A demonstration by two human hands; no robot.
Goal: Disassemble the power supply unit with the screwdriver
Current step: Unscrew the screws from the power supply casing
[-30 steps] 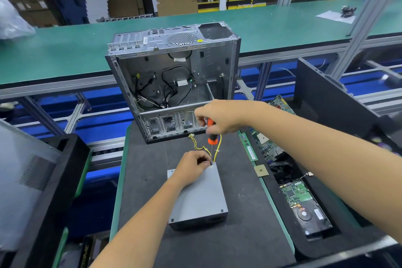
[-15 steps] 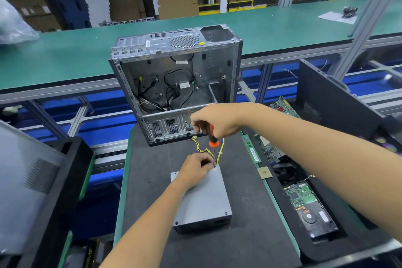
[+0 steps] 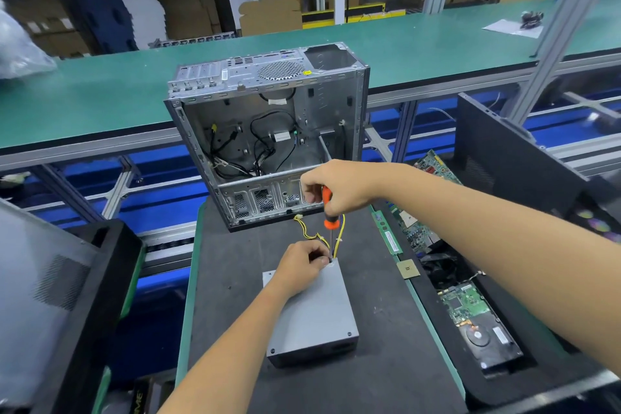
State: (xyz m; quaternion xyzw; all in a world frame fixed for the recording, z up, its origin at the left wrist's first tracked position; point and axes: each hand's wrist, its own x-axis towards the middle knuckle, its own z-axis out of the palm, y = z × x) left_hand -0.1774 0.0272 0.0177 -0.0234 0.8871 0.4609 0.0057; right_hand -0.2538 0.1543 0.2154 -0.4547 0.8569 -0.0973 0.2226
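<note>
Flat grey power supply unit (image 3: 314, 312), right hand (image 3: 339, 186) gripping screwdriver (image 3: 328, 212), left hand (image 3: 302, 265) pinching its tip

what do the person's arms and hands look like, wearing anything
Both hands are bare: the left hand and right hand show no gloves, rings, or watch. The forearms are uncovered as far as the frame shows, with no sleeves, wristbands or markings visible.

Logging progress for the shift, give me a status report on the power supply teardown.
Right hand gripping screwdriver, tip at far corner of power supply unit. Left hand pinching at that corner. Yellow wires beside the shaft.
</note>
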